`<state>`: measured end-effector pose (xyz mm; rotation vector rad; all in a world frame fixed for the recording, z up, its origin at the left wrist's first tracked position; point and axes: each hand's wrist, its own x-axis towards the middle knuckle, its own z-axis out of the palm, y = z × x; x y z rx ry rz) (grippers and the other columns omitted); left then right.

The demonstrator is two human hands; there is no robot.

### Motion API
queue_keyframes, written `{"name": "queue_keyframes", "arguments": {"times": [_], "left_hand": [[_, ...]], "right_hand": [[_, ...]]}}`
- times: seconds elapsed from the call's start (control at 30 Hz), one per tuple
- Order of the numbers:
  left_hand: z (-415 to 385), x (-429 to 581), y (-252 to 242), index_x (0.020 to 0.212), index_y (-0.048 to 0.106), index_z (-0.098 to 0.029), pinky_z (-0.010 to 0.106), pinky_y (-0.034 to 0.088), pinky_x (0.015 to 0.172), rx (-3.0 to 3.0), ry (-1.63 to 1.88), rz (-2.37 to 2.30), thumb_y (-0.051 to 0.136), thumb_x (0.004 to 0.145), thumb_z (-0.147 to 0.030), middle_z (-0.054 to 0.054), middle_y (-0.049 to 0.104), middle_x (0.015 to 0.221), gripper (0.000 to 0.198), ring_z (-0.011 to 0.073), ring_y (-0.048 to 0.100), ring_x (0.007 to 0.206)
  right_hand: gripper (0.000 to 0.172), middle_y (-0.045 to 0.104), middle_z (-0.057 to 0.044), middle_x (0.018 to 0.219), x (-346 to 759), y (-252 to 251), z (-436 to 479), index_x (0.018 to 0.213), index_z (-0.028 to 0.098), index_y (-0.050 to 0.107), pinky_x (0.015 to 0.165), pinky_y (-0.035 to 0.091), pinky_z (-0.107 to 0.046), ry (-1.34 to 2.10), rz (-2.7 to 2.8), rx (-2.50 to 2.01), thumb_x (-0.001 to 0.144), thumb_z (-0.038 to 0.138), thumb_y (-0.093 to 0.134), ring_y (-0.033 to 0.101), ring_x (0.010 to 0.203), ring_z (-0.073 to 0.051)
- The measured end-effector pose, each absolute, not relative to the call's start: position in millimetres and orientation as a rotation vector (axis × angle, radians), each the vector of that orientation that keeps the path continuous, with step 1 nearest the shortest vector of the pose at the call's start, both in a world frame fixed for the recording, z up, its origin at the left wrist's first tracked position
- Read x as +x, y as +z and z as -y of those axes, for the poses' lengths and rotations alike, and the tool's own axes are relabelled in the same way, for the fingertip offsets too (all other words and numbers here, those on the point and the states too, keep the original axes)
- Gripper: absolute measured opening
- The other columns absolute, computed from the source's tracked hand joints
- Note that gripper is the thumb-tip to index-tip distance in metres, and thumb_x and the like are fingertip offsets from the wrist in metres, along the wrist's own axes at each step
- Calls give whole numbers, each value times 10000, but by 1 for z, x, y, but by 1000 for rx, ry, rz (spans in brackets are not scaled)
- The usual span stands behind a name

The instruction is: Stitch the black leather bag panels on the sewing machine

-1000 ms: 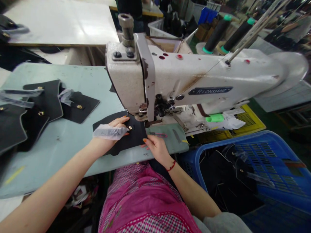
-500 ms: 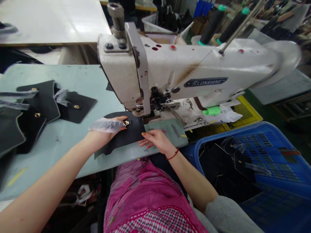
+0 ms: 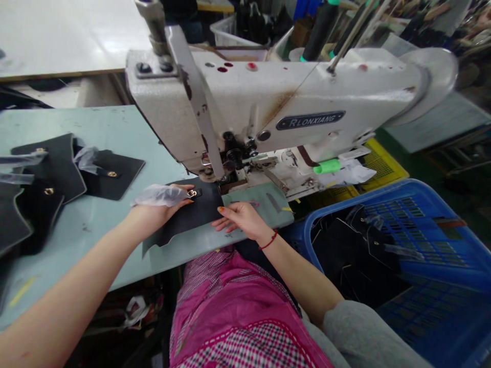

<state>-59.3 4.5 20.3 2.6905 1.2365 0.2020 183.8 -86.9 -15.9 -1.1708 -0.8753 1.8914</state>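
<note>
One pale green counter (image 3: 97, 230) carries a white sewing machine (image 3: 245, 97), and the black panel (image 3: 192, 217) lies on the counter with its right edge at the machine's foot (image 3: 225, 180). The step in hand looks to be guiding that edge under the foot; done well, it likely wants the panel flat, the edge parallel to the line of stitching, and light steering rather than pulling.

The panel's right edge points away from the near side, toward the foot. Its long axis seems to run from the near left corner up toward the machine, though hidden parts leave this unsure.

The left hand (image 3: 169, 205) rests on the panel, thumb and fingers apart on either side of the fitting. The right hand (image 3: 240, 220) has its thumb at the right edge; whether it pinches there cannot be told. Clear plastic wrapping (image 3: 155, 196) lies over the left hand and should be held clear of the foot, as should the small gold clasp (image 3: 193, 193).
</note>
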Motion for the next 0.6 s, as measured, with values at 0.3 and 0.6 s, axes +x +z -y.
{"name": "queue_keyframes", "arguments": {"times": [0.3, 0.6], "left_hand": [[-7, -59, 11, 1287, 602, -86, 357, 408, 1118, 2766, 245, -1128, 335, 1002, -389, 148, 629, 1367, 494, 223, 580, 1285], [-7, -52, 23, 1165, 642, -91, 426, 344, 1161, 2708, -74, -1159, 340, 986, -230, 180, 566, 1429, 377, 243, 526, 1343]], "right_hand": [[537, 748, -83, 754, 177, -39, 91, 776, 141, 675, 606, 524, -223, 1601, 1035, -1303, 780, 678, 658, 698, 642, -143], [550, 741, -88, 737, 183, -38, 90, 723, 144, 677, 620, 532, -235, 1559, 1143, -1339, 811, 683, 615, 687, 631, -142]]}}
